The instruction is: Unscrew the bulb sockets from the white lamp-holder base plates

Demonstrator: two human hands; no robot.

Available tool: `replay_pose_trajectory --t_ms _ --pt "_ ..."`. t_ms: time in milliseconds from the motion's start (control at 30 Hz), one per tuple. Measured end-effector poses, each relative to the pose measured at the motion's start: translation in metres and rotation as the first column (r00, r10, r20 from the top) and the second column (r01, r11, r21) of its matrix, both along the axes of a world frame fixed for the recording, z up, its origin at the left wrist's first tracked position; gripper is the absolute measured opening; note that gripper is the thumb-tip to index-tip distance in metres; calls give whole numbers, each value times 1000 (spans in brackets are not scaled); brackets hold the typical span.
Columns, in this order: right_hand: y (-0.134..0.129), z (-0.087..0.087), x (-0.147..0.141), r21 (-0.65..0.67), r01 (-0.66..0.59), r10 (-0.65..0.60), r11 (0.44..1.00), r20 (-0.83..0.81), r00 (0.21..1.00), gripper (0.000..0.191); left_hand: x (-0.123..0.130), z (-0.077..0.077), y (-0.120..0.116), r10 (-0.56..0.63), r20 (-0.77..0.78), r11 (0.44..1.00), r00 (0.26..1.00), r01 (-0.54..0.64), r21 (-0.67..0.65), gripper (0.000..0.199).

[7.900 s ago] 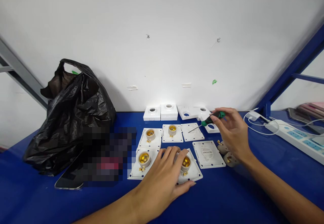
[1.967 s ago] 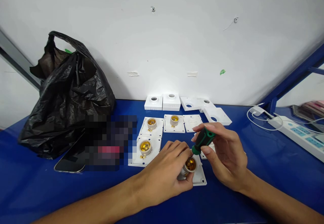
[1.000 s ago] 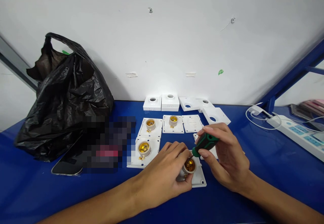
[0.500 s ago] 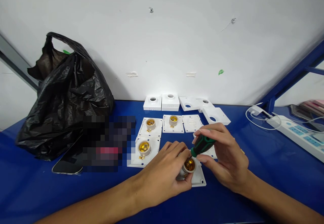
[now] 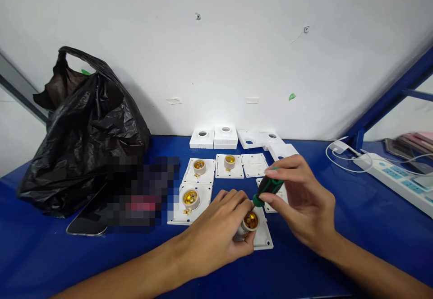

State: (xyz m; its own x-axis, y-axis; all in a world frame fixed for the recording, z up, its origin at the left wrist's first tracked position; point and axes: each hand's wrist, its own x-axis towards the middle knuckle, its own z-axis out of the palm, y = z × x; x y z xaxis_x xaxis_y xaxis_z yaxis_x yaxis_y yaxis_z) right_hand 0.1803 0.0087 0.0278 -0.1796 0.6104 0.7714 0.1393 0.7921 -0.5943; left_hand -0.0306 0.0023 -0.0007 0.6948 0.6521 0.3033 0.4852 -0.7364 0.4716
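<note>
My left hand [image 5: 225, 224] is closed around the near side of a round lamp holder [image 5: 250, 221] with a brass-coloured inside, pressing it onto a white square base plate [image 5: 264, 238]. Between the thumb and fingers of my right hand [image 5: 301, 200] is a screwdriver [image 5: 269, 190] with a green and black handle. Its shaft slants down to the lamp holder's far left rim, beside my left fingertips, which hide the tip. To the left, another lamp holder [image 5: 190, 198] sits on its own plate. Part of a white plate [image 5: 270, 204] shows behind the screwdriver.
Further back are two plates with lamp holders [image 5: 199, 167] and a bare plate [image 5: 254, 165]. White covers [image 5: 225, 139] line the wall. A black plastic bag [image 5: 91, 132] and a phone [image 5: 88, 220] lie left; a power strip [image 5: 399, 175] with white cables lies right.
My right fingers have shifted on the screwdriver handle, and the hand opens a little wider around it. The left hand keeps its hold on the lamp holder. The whole view has shifted slightly.
</note>
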Motion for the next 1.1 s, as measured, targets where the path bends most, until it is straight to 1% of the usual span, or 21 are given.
replay_pose_trajectory --t_ms 33,67,133,200,233,333,367,400,500,533,600,667,700,733,767,867,900,967,1033,1100 --pt "0 2 -1 -35 -5 4 999 -7 1000 50 0 0 0 1 -3 1000 1000 -1 1 25" --pt "0 4 -1 -83 -44 44 996 1 999 48 0 1 0 4 -4 1000 1000 -4 -2 25" --pt "-1 7 -2 -179 -160 168 971 26 986 46 0 2 -1 10 3 1000 1000 -10 -18 24" --pt "-3 7 -2 -200 -224 236 954 40 971 47 0 3 -1 3 17 999 1000 -2 -35 24" --pt "-4 6 -2 -176 -218 228 960 42 973 47 0 3 -1 -3 22 999 1000 3 -38 23" --pt "-5 3 -2 -61 -104 105 993 8 994 48 0 4 -2 -3 17 1000 1000 4 -26 23" --pt "-5 2 -2 -51 -82 82 995 3 997 46 0 4 -2 -3 18 1000 1000 3 -23 25" --pt "-5 2 -2 -63 -84 85 994 8 996 44 0 4 -2 -5 24 1000 1000 6 -26 27" --pt "-7 5 -2 -123 -173 184 977 86 979 45 -1 3 -1 -17 63 999 998 20 -45 32" --pt "-8 6 -2 -104 -187 199 977 119 973 47 -1 3 -1 -19 70 999 997 23 -47 31" --pt "-10 7 -2 21 -164 157 986 182 971 49 -1 2 0 -23 53 998 998 26 -50 29" --pt "-12 8 -2 163 -114 80 980 205 976 52 -1 0 1 -30 22 998 999 31 -47 27" --pt "-13 7 -1 202 -97 55 975 205 977 53 -1 -1 1 -34 17 998 999 35 -44 26" --pt "-13 7 -1 208 -92 48 974 211 976 53 -1 -1 1 -39 23 998 999 40 -40 27" --pt "-13 7 -1 182 -102 60 978 223 973 54 -1 -1 1 -41 37 999 998 43 -34 28" --pt "-10 1 1 58 -160 141 985 251 958 61 0 -1 1 -34 54 999 998 35 -25 29" --pt "-9 -2 2 39 -172 158 984 243 957 62 0 0 0 -29 45 999 999 30 -23 28" --pt "-7 -8 3 57 -151 137 987 199 970 66 0 1 0 -26 15 1000 1000 26 -13 24" --pt "-7 -12 3 93 -88 74 992 143 987 69 0 1 -1 -21 -1 1000 1000 21 3 23" --pt "-8 -13 3 67 -53 45 996 112 993 65 0 1 -1 -9 -2 1000 1000 9 19 25"
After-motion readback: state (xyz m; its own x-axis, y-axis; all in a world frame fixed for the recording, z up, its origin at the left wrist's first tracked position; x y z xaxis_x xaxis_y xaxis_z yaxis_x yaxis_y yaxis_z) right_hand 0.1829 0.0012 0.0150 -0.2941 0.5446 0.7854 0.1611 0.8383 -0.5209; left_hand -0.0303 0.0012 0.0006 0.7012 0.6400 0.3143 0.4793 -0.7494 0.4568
